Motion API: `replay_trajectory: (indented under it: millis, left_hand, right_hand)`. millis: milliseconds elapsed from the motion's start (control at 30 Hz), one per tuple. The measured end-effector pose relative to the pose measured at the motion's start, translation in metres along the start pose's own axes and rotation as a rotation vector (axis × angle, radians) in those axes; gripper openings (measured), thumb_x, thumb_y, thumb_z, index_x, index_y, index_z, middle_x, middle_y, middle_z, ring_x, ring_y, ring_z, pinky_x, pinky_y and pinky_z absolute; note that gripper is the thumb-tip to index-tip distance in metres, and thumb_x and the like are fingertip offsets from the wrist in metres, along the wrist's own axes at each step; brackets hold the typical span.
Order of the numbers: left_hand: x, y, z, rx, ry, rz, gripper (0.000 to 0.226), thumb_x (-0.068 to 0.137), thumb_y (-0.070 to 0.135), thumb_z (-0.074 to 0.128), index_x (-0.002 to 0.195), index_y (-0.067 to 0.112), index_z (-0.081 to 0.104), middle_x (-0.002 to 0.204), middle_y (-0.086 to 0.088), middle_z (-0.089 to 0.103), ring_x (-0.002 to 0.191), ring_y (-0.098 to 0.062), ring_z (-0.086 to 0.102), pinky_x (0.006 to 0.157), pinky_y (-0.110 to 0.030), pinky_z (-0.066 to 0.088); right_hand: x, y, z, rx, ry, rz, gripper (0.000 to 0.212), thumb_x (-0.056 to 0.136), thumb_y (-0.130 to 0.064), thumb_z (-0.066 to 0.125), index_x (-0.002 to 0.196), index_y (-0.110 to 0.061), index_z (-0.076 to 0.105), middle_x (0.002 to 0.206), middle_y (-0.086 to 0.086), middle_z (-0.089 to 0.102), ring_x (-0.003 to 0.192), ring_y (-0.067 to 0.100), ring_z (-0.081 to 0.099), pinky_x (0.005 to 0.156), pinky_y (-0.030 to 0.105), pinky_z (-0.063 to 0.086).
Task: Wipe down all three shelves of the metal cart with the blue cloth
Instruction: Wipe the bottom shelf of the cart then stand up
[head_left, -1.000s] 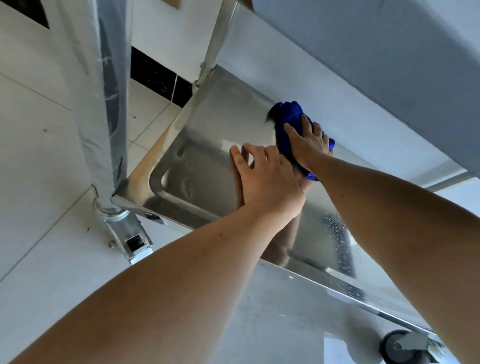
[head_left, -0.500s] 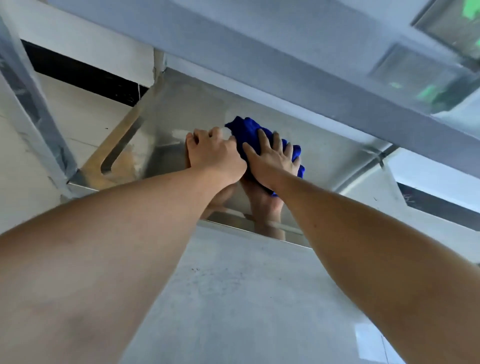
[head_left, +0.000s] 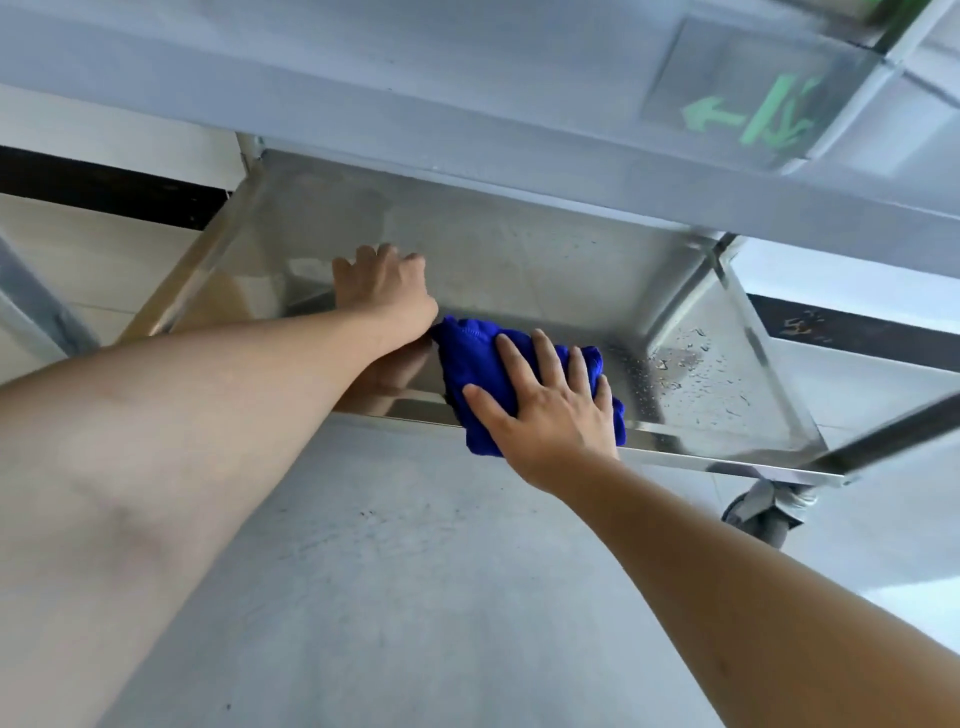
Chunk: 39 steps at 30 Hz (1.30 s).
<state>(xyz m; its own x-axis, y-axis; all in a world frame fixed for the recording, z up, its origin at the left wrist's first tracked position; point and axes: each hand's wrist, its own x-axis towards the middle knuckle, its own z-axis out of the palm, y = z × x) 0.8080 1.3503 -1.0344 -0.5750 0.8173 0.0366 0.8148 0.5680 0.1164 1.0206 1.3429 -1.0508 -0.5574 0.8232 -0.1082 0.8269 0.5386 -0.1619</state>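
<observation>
The bottom shelf (head_left: 545, 270) of the metal cart is a shiny steel tray, seen from above and in front. The bunched blue cloth (head_left: 470, 364) lies on its near edge, partly hanging over the front rim. My right hand (head_left: 545, 405) presses flat on the cloth with spread fingers. My left hand (head_left: 382, 283) rests palm down on the shelf just left of the cloth, holding nothing. Water droplets (head_left: 696, 364) sit on the shelf's right part. The shelf above (head_left: 467, 93) overhangs the top of the view.
A caster wheel (head_left: 761, 512) sits under the cart's front right corner, with a cart leg (head_left: 893, 436) slanting above it. Another leg (head_left: 36, 306) stands at the far left. Grey floor (head_left: 415, 597) lies in front; pale tiles and a dark wall strip lie behind.
My right hand has dragged the cloth from the shelf's middle toward the front rim and to the right. My left hand stayed flat on the shelf. The view shifted right, showing the shelf's right end.
</observation>
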Motion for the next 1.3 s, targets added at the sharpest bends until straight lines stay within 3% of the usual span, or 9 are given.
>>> replay_trajectory:
  millis: [200,333,433,500,667,800,933,1100,1300]
  left_hand:
    - [-0.003,0.043,0.016,-0.252,0.177,0.297,0.02,0.096,0.023,0.047,0.101,0.016,0.064,0.105,-0.007,0.066,0.1,-0.033,0.059,0.08,-0.043,0.048]
    - [-0.005,0.074,0.019,-0.362,0.18,0.221,0.026,0.097,0.019,0.046,0.116,0.013,0.062,0.114,-0.009,0.066,0.104,-0.031,0.058,0.086,-0.044,0.05]
    - [-0.009,0.1,0.023,-0.341,0.12,0.214,0.038,0.101,0.028,0.04,0.137,0.017,0.045,0.128,-0.01,0.057,0.114,-0.032,0.055,0.092,-0.045,0.046]
    - [-0.007,0.104,0.031,-0.337,0.145,0.214,0.042,0.102,0.03,0.036,0.14,0.015,0.041,0.129,-0.01,0.057,0.112,-0.032,0.058,0.091,-0.044,0.045]
    - [-0.01,0.092,0.053,-0.256,0.295,0.258,0.037,0.093,0.028,0.044,0.126,0.015,0.056,0.115,-0.007,0.067,0.104,-0.027,0.062,0.089,-0.041,0.043]
    - [-0.012,0.095,0.052,-0.196,0.294,0.275,0.026,0.091,0.026,0.043,0.104,0.016,0.064,0.104,-0.004,0.064,0.101,-0.025,0.057,0.09,-0.041,0.039]
    - [-0.011,0.095,0.054,-0.183,0.312,0.274,0.027,0.091,0.026,0.042,0.101,0.015,0.064,0.101,-0.006,0.065,0.1,-0.026,0.057,0.091,-0.042,0.04]
    - [-0.01,0.096,0.053,-0.159,0.308,0.297,0.027,0.089,0.027,0.042,0.1,0.015,0.064,0.1,-0.005,0.066,0.098,-0.026,0.058,0.091,-0.043,0.042]
    - [-0.009,0.097,0.052,-0.187,0.295,0.297,0.025,0.088,0.027,0.041,0.091,0.018,0.065,0.092,-0.002,0.064,0.093,-0.025,0.057,0.087,-0.043,0.042]
  right_hand:
    - [0.036,0.028,-0.008,-0.003,0.002,0.027,0.076,0.086,-0.084,0.022,0.154,-0.053,0.006,0.168,-0.013,0.002,0.154,0.027,-0.002,0.122,0.056,-0.002]
    - [0.078,0.047,-0.01,-0.011,0.03,0.067,0.077,0.085,-0.083,0.02,0.154,-0.053,0.006,0.168,-0.012,0.003,0.154,0.028,-0.002,0.121,0.058,-0.001]
    - [0.112,0.059,-0.013,-0.017,0.045,0.07,0.069,0.091,-0.073,0.023,0.154,-0.053,0.006,0.168,-0.011,0.003,0.154,0.027,-0.001,0.121,0.057,0.002]
    - [0.132,0.065,-0.016,-0.036,0.059,0.063,0.068,0.091,-0.072,0.026,0.154,-0.053,0.008,0.168,-0.012,0.004,0.154,0.026,0.001,0.121,0.056,0.003]
    - [0.185,0.073,-0.025,-0.036,0.105,0.106,0.081,0.082,-0.086,0.024,0.154,-0.05,0.018,0.165,-0.008,0.019,0.151,0.026,0.013,0.12,0.052,0.012]
    - [0.226,0.075,-0.036,-0.034,0.122,0.177,0.079,0.085,-0.082,0.026,0.151,-0.04,0.036,0.159,-0.001,0.036,0.145,0.029,0.028,0.115,0.05,0.019]
    - [0.244,0.078,-0.04,-0.015,0.149,0.169,0.07,0.09,-0.078,0.028,0.147,-0.039,0.042,0.151,0.002,0.045,0.138,0.033,0.037,0.109,0.045,0.024]
    - [0.235,0.081,-0.037,-0.028,0.128,0.183,0.074,0.09,-0.078,0.024,0.151,-0.038,0.037,0.158,0.001,0.037,0.144,0.032,0.029,0.112,0.049,0.02]
    - [0.177,0.094,-0.028,-0.001,0.11,0.144,0.071,0.087,-0.08,0.023,0.151,-0.051,0.019,0.164,-0.007,0.018,0.149,0.031,0.014,0.116,0.055,0.015]
